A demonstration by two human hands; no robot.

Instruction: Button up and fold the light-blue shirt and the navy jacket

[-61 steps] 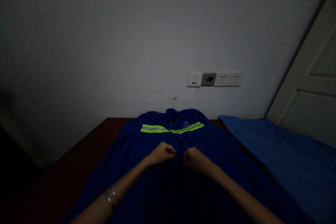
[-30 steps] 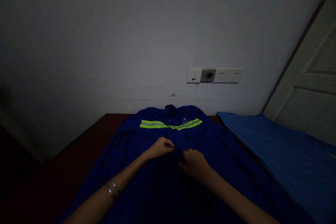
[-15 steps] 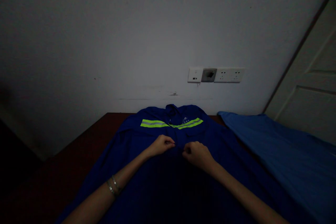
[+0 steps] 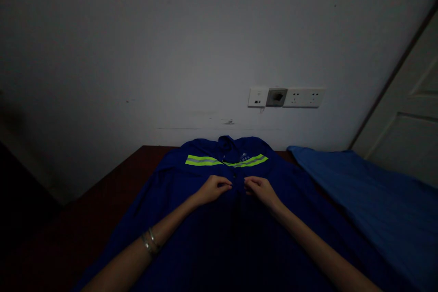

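Note:
A dark blue work jacket [image 4: 171,182] lies spread out front side up, with its collar by the wall. A yellow-green and grey reflective stripe [image 4: 204,160] crosses its chest, and a small white print sits above the stripe on the right. My left hand [image 4: 212,189] pinches the jacket's front just left of the middle opening. Across from it, my right hand [image 4: 262,190] pinches the fabric on the other side of the opening. A narrow gap separates the two hands. The jacket's lower part is too dark to make out in detail.
Under the jacket is a dark red-brown table [image 4: 116,182]. To the right lies a lighter blue cloth [image 4: 362,191]. Behind, a pale wall carries a row of sockets [image 4: 304,98]. A panelled door [image 4: 410,118] stands at the right.
My right hand has moved slightly up and turned, its fingers now pinched toward the opening. My left hand stays nearly in place. The view has shifted a little.

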